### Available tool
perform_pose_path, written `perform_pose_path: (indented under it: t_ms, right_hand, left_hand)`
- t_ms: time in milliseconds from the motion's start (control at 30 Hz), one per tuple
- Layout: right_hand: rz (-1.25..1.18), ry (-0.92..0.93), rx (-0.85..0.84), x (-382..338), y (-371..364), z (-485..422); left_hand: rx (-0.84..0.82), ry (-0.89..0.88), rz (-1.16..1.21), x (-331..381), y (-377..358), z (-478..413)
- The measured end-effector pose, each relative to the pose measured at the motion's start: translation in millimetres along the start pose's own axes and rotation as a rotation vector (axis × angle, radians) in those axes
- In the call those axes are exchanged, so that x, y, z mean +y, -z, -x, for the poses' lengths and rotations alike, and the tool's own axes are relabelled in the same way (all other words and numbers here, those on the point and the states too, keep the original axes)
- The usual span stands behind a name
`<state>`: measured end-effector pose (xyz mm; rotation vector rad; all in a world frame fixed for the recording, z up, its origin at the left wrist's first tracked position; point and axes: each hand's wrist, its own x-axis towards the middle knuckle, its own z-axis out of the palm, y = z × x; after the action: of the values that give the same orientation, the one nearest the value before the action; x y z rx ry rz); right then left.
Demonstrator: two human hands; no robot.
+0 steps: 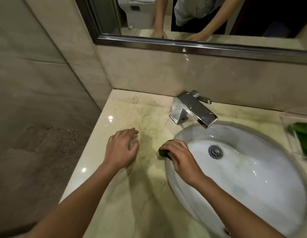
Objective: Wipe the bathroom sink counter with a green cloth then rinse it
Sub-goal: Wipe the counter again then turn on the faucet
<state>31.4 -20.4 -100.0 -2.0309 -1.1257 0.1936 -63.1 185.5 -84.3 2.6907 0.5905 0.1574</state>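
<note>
The right grip (180,155) is closed down over the green cloth (162,152), so only a dark green edge shows past the fingertips, on the side toward the left grip (121,148). The cloth is bunched under the palm, too hidden to give a long axis, and sits on the counter (149,194) right at the left rim of the basin (252,177). The left grip holds nothing, fingers loosely spread over the counter, near the cloth but apart from it. The stained counter lies ahead and left of the right grip, toward the faucet (192,109). Rinsing would likely need only a short carry rightward, under the spout.
</note>
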Motion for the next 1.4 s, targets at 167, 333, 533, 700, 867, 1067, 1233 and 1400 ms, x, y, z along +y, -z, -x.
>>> perform_pose_path:
  t_ms: [167, 333, 533, 700, 867, 1067, 1233, 1400]
  right_hand:
    - [0.007, -0.081, 0.035, -16.3, 39.0, 58.2]
    - [0.035, -0.264, 0.213, -2.3, 95.9, 114.5]
    - [0.060, -0.373, 0.381, 33.2, 162.5, 151.8]
    - [0.187, -0.450, 0.480, 101.7, 234.6, 179.1]
    - [0.329, -0.489, 0.542, 166.9, 315.6, 174.2]
    - [0.432, -0.510, 0.599, 250.1, 365.7, 148.1]
    - [0.454, -0.574, 0.540, 293.0, 358.0, 151.6]
    - [0.432, -0.656, 0.448, 302.0, 351.9, 159.9]
  left_hand:
    - [-0.030, -0.107, 0.050, 48.2, -3.1, 30.0]
    - [-0.138, -0.262, 0.053, 107.7, -27.0, 24.1]
    - [-0.150, -0.372, 0.089, 186.9, -67.8, 5.4]
    - [-0.187, -0.410, 0.101, 275.4, -110.2, -18.1]
    - [-0.141, -0.417, 0.083, 347.4, -135.8, -48.6]
    - [-0.072, -0.312, 0.131, 387.6, -162.8, -90.4]
    - [-0.055, -0.305, 0.105, 383.7, -177.3, -102.6]
    - [-0.055, -0.280, 0.086, 372.8, -179.7, -101.0]
